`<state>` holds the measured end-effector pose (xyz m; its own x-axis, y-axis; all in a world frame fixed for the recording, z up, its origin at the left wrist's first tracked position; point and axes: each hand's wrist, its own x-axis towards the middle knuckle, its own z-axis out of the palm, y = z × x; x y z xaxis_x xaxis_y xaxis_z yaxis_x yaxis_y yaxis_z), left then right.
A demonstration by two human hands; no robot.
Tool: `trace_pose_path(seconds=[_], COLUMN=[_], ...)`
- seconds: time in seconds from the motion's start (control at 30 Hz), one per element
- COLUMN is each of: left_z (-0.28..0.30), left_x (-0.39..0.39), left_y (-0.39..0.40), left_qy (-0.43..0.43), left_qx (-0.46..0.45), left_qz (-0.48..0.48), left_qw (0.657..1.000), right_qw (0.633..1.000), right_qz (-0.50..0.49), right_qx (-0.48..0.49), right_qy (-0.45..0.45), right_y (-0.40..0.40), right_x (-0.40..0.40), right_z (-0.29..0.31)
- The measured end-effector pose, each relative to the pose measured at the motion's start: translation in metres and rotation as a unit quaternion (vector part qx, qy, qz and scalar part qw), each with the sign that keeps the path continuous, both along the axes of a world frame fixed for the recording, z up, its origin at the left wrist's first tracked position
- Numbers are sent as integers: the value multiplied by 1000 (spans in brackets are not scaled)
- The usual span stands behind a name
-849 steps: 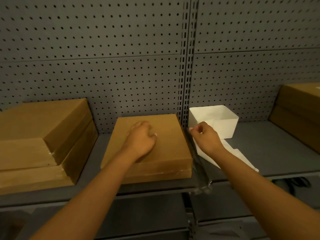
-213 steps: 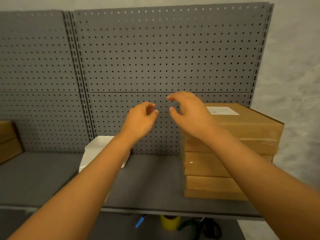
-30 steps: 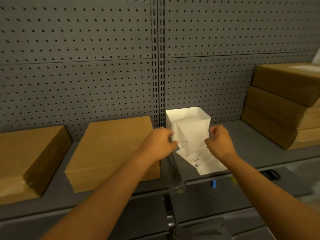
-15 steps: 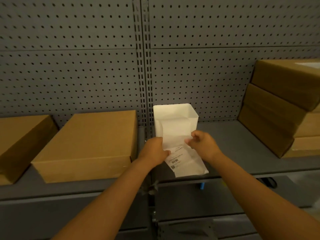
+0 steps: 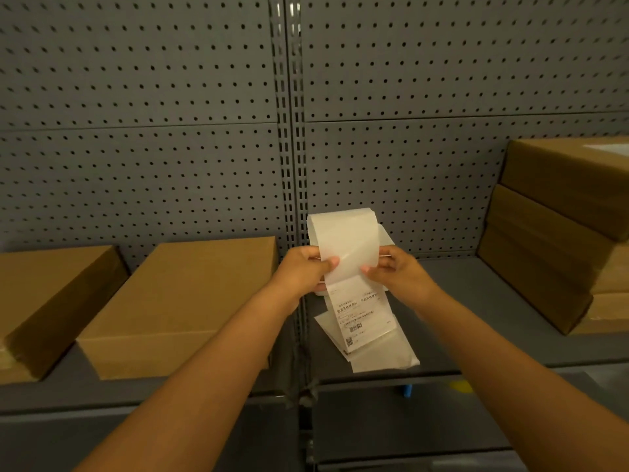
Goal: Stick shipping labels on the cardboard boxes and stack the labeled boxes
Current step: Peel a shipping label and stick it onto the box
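A: Pinching a strip of shipping labels (image 5: 354,267) from both sides, the left hand (image 5: 303,270) and right hand (image 5: 394,270) hold it up in front of a grey pegboard wall (image 5: 170,131).

B: How do the fingers sit?

A: Left thumb and fingers curl onto the strip's left edge; right thumb and fingers grip its right edge. Above the fingertips the glossy backing curls over in a loop. Below them a printed label (image 5: 366,318) hangs, with dark text, a barcode and a small square code, over loose backing that trails onto the grey shelf (image 5: 476,301).

B: Room to move?

A: Left of the left hand lies a flat cardboard box (image 5: 183,301), its near right corner close under the left forearm; a second box (image 5: 51,301) sits further left, just beside it. Well to the right of the right hand stands a stack of boxes (image 5: 561,233), the top one bearing a white label (image 5: 609,148) at the frame's edge. Bare shelf lies between that stack and the right hand. A white bin (image 5: 384,235) shows just behind the strip.
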<state>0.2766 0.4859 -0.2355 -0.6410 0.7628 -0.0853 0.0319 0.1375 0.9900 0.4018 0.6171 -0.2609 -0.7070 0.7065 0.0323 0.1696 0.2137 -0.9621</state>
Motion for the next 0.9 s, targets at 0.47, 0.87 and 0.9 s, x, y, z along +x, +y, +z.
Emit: trace_pose_path(seconds=[0.47,0.87,0.9], left_z=[5,0,-1], left_x=[-21,-17,-17], left_y=[7,16,16], left_qy=[53,-20,-24], left_qx=[-57,-30,-23], left_qz=[-16,-14,-9], left_qw=[997,999,999], right_qw=[994,976,980], right_qz=[-98,-106,-73], right_qx=[35,191,183], right_qy=[22,-2,-15], right_y=[2,-12,-16], right_x=[-6,-15,-16], right_z=[12,10,10])
